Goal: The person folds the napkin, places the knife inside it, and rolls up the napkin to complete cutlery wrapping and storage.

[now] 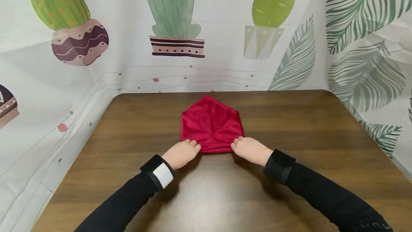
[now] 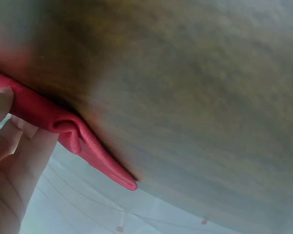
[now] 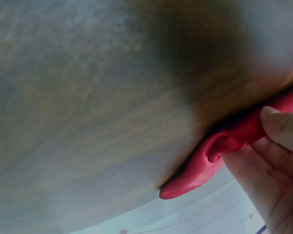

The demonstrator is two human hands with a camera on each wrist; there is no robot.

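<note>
The shiny red cloth point(image 1: 212, 122) is lying near the far edge of the table point(image 1: 299, 124), peaking there. The left hand point(image 1: 181, 154) and right hand point(image 1: 251, 150) are pinching its folded near edge. Wood is extending widely sideways.

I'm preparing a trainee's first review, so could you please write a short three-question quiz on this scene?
1. Multiple choice: which part of the cloth do the left hand and right hand pinch?
A) The far tip
B) The near edge
C) The center

2. True or false: both sleeves are black.

3. Fill in the blank: the band with a white patch is on the ___ wrist.

Key:
1. B, the near edge
2. True
3. Left
</note>
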